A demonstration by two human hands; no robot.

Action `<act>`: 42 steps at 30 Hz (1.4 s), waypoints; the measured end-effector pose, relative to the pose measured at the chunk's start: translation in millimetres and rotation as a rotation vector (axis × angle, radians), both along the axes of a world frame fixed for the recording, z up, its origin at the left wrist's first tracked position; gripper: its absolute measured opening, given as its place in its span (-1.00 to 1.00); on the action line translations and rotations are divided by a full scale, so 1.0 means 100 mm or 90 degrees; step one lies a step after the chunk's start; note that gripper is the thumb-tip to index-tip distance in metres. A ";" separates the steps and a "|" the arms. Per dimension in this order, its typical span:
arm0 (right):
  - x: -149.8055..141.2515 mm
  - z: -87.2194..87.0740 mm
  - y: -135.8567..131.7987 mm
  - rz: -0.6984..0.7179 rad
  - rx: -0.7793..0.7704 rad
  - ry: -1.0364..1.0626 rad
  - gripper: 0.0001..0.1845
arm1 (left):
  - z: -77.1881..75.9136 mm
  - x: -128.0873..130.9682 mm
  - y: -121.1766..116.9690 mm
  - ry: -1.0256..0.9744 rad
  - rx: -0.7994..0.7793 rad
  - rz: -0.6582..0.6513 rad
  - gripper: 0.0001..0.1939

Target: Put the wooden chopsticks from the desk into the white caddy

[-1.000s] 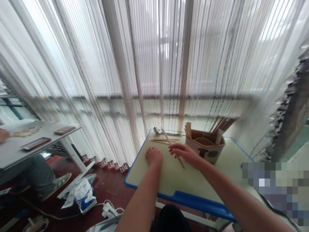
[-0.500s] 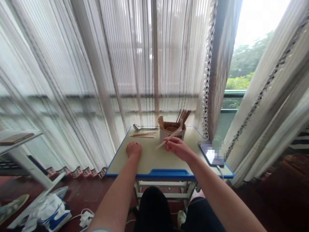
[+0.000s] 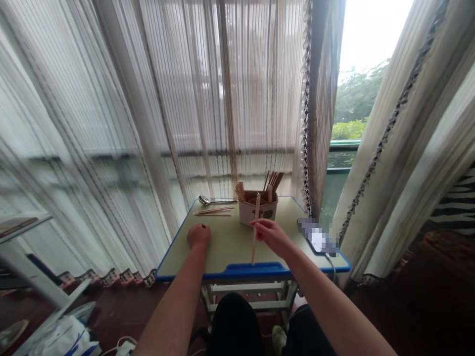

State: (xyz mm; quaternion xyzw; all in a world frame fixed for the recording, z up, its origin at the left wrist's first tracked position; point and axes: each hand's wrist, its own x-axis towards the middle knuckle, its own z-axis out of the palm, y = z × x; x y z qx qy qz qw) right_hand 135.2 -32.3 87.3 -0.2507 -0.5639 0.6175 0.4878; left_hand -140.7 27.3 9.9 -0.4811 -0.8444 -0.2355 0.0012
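Chopstick [image 3: 255,232] swung upright | right grip [image 3: 270,236] clenched on it | left grip [image 3: 198,235] seemingly released

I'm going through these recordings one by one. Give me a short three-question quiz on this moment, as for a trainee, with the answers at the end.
1. Which holds the wooden chopstick: A, the left hand; B, the right hand; or C, neither?
2. True or false: the metal spoon lies outside the chopstick holder.
3. Fill the gap: the left hand rests on the ____.

Key: 1, B; 2, true; 3, blue-edged desk.
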 end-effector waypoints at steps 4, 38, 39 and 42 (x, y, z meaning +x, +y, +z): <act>0.02 -0.01 0.05 -0.004 0.021 -0.016 -0.72 | -0.05 -0.03 0.01 -0.005 -0.001 -0.011 -0.72; 0.72 0.10 1.55 -0.537 0.353 -0.445 -0.76 | -0.24 1.17 0.86 -0.344 0.409 -0.261 -0.63; 0.72 0.09 1.53 -0.545 0.352 -0.451 -0.75 | -0.24 1.17 0.86 -0.341 0.399 -0.262 -0.63; 0.70 0.09 1.46 -0.545 0.336 -0.438 -0.69 | -0.22 1.18 0.85 -0.329 0.380 -0.258 -0.64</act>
